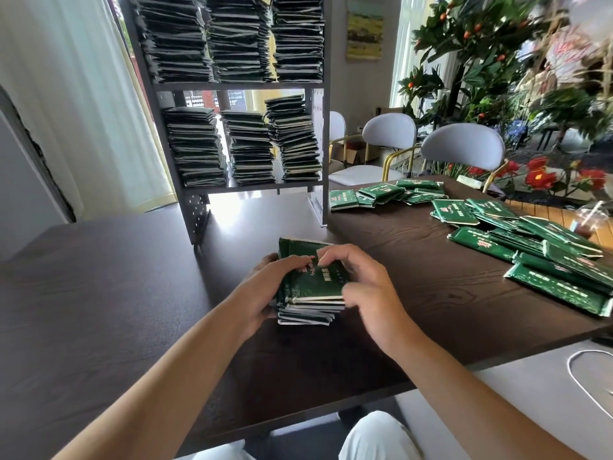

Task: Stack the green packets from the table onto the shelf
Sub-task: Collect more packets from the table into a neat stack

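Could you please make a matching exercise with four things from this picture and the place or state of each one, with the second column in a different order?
Things:
1. bundle of packets
2. loose packets
3. tall stacks
4. chairs

Places or states:
A. lying scattered on the right side of the table
B. standing behind the table, with pale rounded backs
C. held between the left hand and the right hand
D. resting on the lower board of the shelf

Pairs: 1-C, 2-A, 3-D, 4-B
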`<state>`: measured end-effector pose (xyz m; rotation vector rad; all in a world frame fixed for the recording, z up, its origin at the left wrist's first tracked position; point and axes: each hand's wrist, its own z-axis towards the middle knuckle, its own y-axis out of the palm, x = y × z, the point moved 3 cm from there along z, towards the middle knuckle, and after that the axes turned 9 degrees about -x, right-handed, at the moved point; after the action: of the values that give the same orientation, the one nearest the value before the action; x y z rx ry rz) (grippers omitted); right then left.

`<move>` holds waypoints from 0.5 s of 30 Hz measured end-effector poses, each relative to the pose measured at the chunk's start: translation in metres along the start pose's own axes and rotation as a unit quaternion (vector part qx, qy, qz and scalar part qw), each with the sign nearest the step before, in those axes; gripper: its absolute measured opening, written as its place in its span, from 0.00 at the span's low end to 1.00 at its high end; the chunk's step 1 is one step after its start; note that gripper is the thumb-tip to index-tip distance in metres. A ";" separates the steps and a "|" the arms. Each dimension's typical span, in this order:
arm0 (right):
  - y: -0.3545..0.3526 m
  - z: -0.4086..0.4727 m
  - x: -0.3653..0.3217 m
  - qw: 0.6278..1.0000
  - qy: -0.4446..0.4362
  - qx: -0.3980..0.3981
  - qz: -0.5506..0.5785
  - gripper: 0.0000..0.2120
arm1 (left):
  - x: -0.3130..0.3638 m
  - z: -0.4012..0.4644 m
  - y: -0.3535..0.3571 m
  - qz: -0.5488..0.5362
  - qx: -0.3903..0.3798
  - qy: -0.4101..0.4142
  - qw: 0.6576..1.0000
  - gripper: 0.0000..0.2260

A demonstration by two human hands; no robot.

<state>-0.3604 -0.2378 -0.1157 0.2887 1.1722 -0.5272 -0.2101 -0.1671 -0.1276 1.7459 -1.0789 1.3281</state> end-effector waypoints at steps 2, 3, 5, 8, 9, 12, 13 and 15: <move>-0.004 0.004 -0.001 0.993 0.040 0.050 0.104 0.22 | -0.001 0.000 -0.001 0.003 0.004 0.007 1.000 0.18; -0.007 0.005 0.000 0.989 0.070 0.083 0.102 0.19 | 0.000 -0.001 -0.001 0.002 0.007 0.012 1.000 0.17; -0.005 0.007 0.004 0.976 0.162 0.105 0.096 0.17 | 0.001 -0.001 0.002 -0.010 0.007 0.020 1.000 0.15; 0.007 0.008 0.011 0.954 0.245 0.066 0.159 0.27 | 0.004 -0.004 0.010 -0.027 -0.008 0.024 0.999 0.14; 0.011 0.009 0.013 0.952 0.253 0.059 0.163 0.29 | 0.004 -0.006 0.014 -0.032 -0.013 0.024 0.999 0.14; 0.017 0.011 0.017 0.953 0.246 0.060 0.165 0.37 | 0.002 -0.010 0.022 -0.053 -0.025 0.031 0.998 0.16; 0.016 0.011 0.017 0.954 0.238 0.066 0.170 0.38 | 0.002 -0.010 0.023 -0.056 -0.027 0.042 0.997 0.18; 0.011 0.010 0.016 0.955 0.228 0.074 0.176 0.40 | 0.002 -0.010 0.023 -0.052 -0.022 0.077 0.995 0.29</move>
<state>-0.3422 -0.2370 -0.1271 0.7646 1.4878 -0.2373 -0.2351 -0.1684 -0.1219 1.6168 -0.9141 1.3401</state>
